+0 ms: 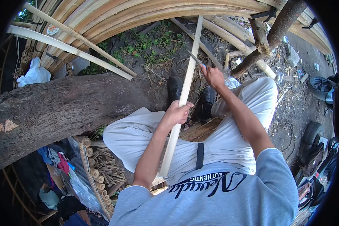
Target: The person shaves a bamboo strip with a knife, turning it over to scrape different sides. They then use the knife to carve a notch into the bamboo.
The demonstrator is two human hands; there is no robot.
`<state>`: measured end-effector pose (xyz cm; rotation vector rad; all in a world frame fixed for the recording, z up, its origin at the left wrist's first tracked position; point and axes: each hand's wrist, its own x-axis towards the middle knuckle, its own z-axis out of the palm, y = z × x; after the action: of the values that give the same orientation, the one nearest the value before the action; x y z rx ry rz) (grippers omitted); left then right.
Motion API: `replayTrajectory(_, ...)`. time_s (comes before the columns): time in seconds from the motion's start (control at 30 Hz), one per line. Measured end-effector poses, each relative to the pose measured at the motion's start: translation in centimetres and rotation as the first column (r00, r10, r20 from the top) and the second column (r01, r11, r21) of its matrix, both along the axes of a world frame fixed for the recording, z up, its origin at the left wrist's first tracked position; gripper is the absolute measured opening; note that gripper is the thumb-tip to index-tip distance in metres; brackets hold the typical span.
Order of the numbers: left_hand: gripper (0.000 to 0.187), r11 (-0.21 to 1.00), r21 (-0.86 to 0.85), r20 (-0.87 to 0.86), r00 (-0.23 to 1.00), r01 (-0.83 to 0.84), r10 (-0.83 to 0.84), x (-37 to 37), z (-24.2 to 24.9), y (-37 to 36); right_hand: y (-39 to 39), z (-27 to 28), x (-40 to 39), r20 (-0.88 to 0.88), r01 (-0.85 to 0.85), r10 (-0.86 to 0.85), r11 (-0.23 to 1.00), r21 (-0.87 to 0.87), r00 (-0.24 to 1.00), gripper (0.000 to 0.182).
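A long pale bamboo strip (188, 81) runs from my lap up and away between my knees, tilted slightly to the right. My left hand (177, 113) is wrapped round it near its middle. My right hand (214, 77) is closed on the handle of a knife, the blue handle end just showing by the fingers. The knife blade (194, 57) lies across the upper part of the strip, at or very near its surface. Whether the edge bites into the strip cannot be made out.
A thick tree trunk (64, 109) lies at the left, with two more strips (79, 51) above it. Stacked long bamboo slats (139, 19) curve across the back. A forked branch (265, 41) stands at the right. Cut bamboo pieces (101, 165) fill a bin lower left; wheels (320, 88) are far right.
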<state>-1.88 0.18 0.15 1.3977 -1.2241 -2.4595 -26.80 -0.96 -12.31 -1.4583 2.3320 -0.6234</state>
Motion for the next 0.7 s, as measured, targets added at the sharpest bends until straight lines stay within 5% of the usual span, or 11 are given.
replayTrajectory(0.13, 0.018, 0.999, 0.008, 0.039, 0.998, -0.051, 0.05, 0.2, -0.6, -0.7, 1.1, 0.2, 3.4, 0.223, -0.035, 0.038, 0.999, -0.019, 0.974, 0.057)
replayTrajectory(0.3, 0.016, 0.999, -0.044, 0.053, 0.998, -0.029, 0.031, 1.0, -1.2, -1.1, 4.9, 7.2, 7.0, 0.338, -0.537, 0.545, 0.834, -0.124, 0.768, 0.057)
replayTrajectory(0.37, 0.031, 0.999, -0.052, 0.088, 0.996, -0.004, 0.008, 1.0, -1.4, -0.8, 5.8, 5.9, 7.3, 0.225, -0.596, 0.635, 0.772, -0.223, 0.739, 0.052)
replayTrajectory(0.7, 0.021, 0.993, -0.116, 0.067, 0.998, 0.005, 0.003, 0.5, -2.0, -0.2, 3.2, 1.2, 4.4, -0.133, -0.737, 0.732, 0.627, -0.251, 0.668, 0.047)
